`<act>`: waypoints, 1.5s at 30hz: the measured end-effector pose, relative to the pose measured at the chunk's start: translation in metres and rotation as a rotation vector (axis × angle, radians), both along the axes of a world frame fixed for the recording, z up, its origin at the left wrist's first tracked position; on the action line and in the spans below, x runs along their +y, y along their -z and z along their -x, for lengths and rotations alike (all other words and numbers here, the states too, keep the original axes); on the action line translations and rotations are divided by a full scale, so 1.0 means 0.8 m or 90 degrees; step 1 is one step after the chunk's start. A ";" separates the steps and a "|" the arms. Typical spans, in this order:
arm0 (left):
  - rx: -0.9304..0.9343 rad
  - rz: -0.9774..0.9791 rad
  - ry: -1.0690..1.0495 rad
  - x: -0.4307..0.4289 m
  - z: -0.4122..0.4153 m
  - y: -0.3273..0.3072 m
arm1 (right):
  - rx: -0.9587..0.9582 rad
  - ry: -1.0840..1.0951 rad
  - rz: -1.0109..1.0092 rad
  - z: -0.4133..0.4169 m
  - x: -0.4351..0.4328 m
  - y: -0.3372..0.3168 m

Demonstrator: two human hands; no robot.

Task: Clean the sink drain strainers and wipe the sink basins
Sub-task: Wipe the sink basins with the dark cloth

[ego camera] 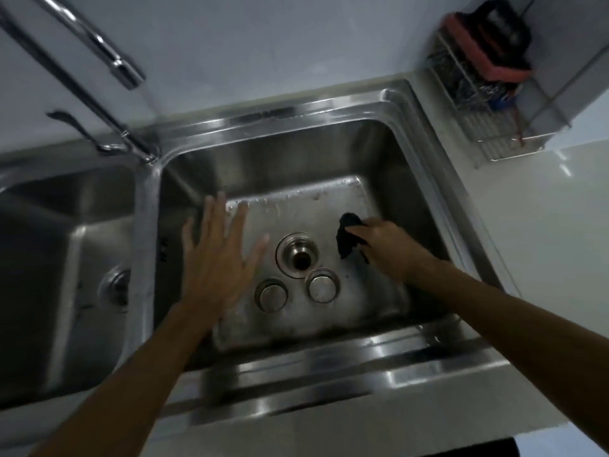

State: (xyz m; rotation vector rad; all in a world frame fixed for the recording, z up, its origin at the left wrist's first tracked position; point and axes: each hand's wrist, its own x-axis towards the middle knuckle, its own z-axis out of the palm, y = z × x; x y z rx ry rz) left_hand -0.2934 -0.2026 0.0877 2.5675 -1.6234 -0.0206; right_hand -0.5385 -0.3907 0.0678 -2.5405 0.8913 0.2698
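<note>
- Left of the open drain (pixel 298 255), beyond the steel divider, lies the left basin (pixel 66 258), dim, with its own drain fitting (pixel 115 286) on the floor.
- Above and left of the drain, a chrome faucet (pixel 99 44) rises from the sink's back rim, its spout blurred.
- Just left of the drain, the left hand (pixel 217 258) hovers palm down over the floor of the right basin (pixel 379 143), fingers spread wide and holding nothing; whether it touches the steel cannot be told.
- Below the drain and slightly left, one strainer (pixel 271 294) lies on the basin floor; a second strainer (pixel 322 285) lies just beside it, below the drain and slightly right. Both are apart from the drain opening.
- Right of the drain, the right hand (pixel 382 240) is closed around a dark cloth (pixel 347 234), which bunches out from the fingers against the basin floor.
- Far right of the drain and above it, on the white counter (pixel 543 225), a wire rack (pixel 478 103) stands in the corner with a red-and-dark item on top.
</note>
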 end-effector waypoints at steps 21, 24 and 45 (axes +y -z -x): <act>0.075 0.092 -0.099 0.036 -0.151 0.013 | -0.038 -0.031 0.045 -0.284 0.054 0.159; 0.068 0.105 -0.100 0.036 -0.150 0.013 | -0.033 -0.134 0.029 -0.317 0.082 0.159; -0.008 0.155 -0.093 0.033 -0.154 0.028 | 0.283 -0.465 -0.094 -0.227 0.233 0.088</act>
